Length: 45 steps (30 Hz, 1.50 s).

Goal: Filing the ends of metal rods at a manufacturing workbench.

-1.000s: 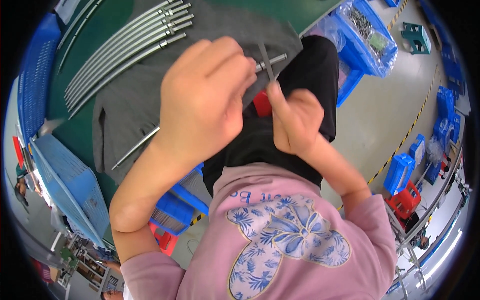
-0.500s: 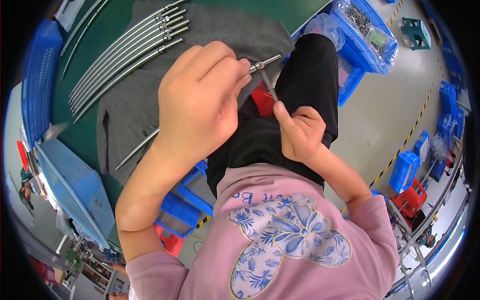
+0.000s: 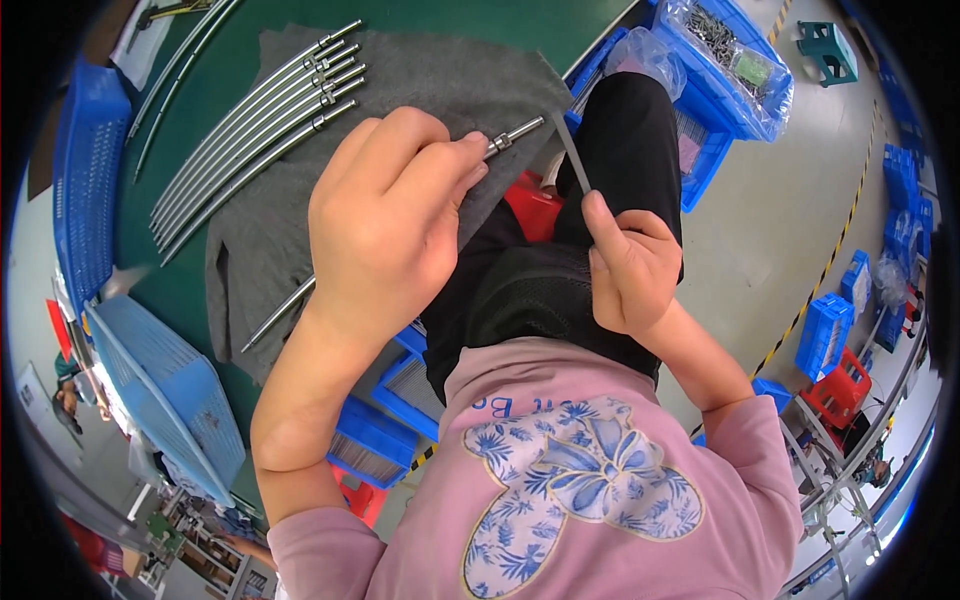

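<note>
My left hand (image 3: 385,210) is closed around a slim shiny metal rod (image 3: 522,130). The rod's collared end sticks out past my fingertips, and its other end shows beyond my wrist. In my right hand (image 3: 635,265), pinched between thumb and fingers, is a thin flat grey metal strip (image 3: 572,155) that looks like a small file. Its tip points up and away, a little to the right of the rod's end and apart from it. Several similar rods (image 3: 250,125) with collars lie side by side on a grey cloth (image 3: 430,70) at the far left.
The cloth lies on a green tabletop (image 3: 480,20), where two more thin rods (image 3: 180,70) rest. Blue baskets (image 3: 165,385) stand along the left. At the right are blue bins (image 3: 715,150), one holding small metal parts, and a green stool (image 3: 828,52).
The grey strip has come away from the rod's collar, as my right hand moved to the right. My left hand, with the rod, has shifted slightly left and nearer.
</note>
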{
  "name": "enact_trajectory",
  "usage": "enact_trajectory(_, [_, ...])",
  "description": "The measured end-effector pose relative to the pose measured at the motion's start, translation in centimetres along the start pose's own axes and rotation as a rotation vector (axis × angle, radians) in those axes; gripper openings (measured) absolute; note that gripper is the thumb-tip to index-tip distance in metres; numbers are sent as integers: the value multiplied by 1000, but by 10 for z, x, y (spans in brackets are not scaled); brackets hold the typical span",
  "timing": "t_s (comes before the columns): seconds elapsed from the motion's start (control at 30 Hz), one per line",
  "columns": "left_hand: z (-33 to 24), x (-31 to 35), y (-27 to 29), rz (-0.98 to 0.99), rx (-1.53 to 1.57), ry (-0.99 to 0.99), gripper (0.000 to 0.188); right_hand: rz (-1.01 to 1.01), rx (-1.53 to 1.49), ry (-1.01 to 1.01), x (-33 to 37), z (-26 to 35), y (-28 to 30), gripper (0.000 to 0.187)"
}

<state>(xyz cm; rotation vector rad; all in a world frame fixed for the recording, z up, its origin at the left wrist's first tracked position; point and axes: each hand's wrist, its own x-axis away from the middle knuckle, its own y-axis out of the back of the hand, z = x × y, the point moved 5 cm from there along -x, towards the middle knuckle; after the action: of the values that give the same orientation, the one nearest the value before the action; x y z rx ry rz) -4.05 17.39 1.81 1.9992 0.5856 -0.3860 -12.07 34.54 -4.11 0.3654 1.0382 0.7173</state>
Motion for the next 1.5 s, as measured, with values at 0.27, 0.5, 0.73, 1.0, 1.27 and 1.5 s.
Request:
enact_trajectory(0.27, [-5,-3,0,26,-9,15,26,-6,-45,-97,-2,-8,0,51])
enact_trajectory(0.5, [-7,1,-4,57,5,100,22,-43,-66,-124,0,-7,3,49])
enact_trajectory(0.73, [-7,-1,-3,-1,53,81,19,-78,32,-45,-16,-12,12,49])
enact_trajectory(1.0, [2,0,-7,-29,192,253,17,-256,300,-198,-153,-80,3,21])
enact_trajectory(1.27, [0,1,-10,-35,146,233,16,-102,150,-235,-94,-8,-11,24])
enact_trajectory(1.5, [3,2,-8,-44,192,253,15,-258,241,-140,-85,-18,-15,23])
